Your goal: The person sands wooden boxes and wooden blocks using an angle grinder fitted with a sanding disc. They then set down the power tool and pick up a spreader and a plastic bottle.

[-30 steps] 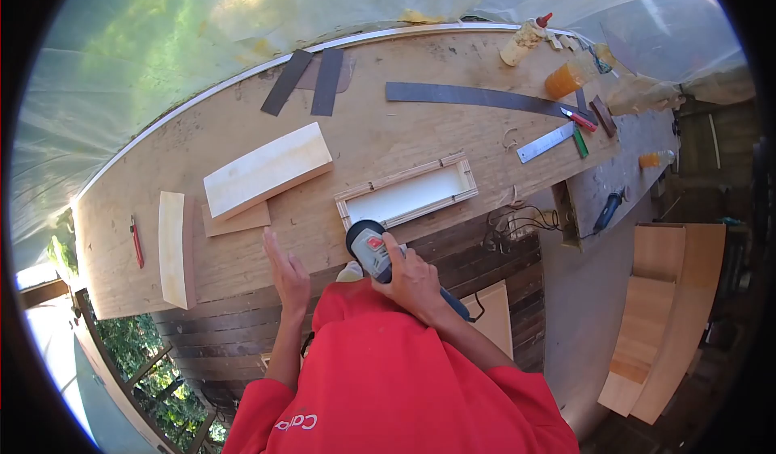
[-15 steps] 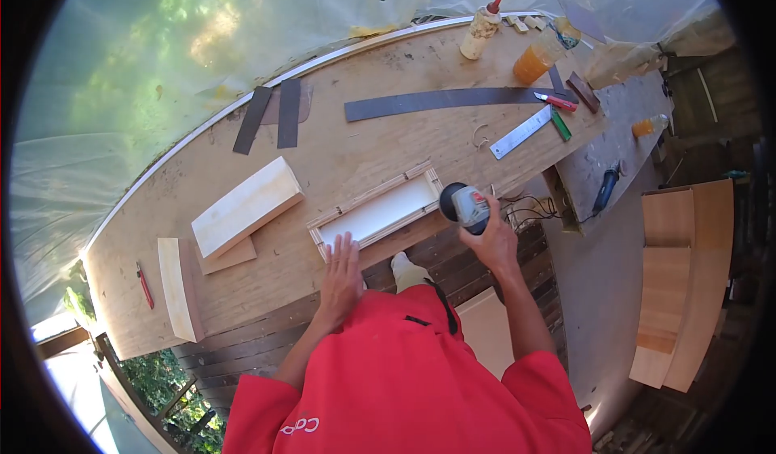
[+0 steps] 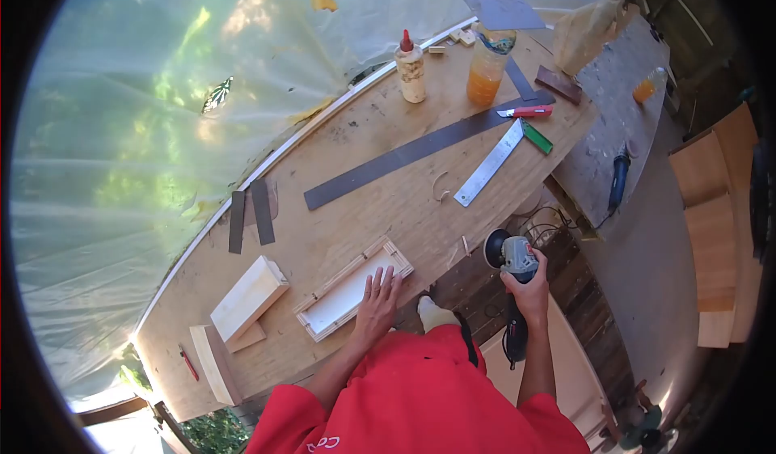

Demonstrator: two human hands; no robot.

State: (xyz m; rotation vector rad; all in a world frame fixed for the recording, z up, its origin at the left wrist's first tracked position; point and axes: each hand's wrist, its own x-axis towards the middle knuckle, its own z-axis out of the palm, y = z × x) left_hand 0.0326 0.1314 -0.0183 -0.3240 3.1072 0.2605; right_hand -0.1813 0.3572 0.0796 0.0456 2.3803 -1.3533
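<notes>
In the head view, my right hand (image 3: 529, 288) grips an angle grinder (image 3: 517, 256) with a grey body and a round black pad facing left. The tool hangs off the front of the workbench, apart from the wood, its dark rear end pointing down. My left hand (image 3: 377, 304) holds nothing; its fingers lie stretched over the near long side of a shallow wooden box (image 3: 323, 296). White shows on the box's inner floor, and small dark marks sit along its rim. Left of it, a pale wooden block (image 3: 249, 296) rests on a thinner piece.
On the workbench (image 3: 356, 232) lie a long dark strip (image 3: 404, 159), a square (image 3: 489, 163) with a green handle, and a red utility knife (image 3: 529, 111). A glue bottle (image 3: 411, 70) and an orange-filled container (image 3: 485, 74) stand behind. Cables (image 3: 550, 226) hang at the right.
My right hand has carried the angle grinder away from the box's right end, to the right and down. My left hand has slid right along the box. The whole view has turned.
</notes>
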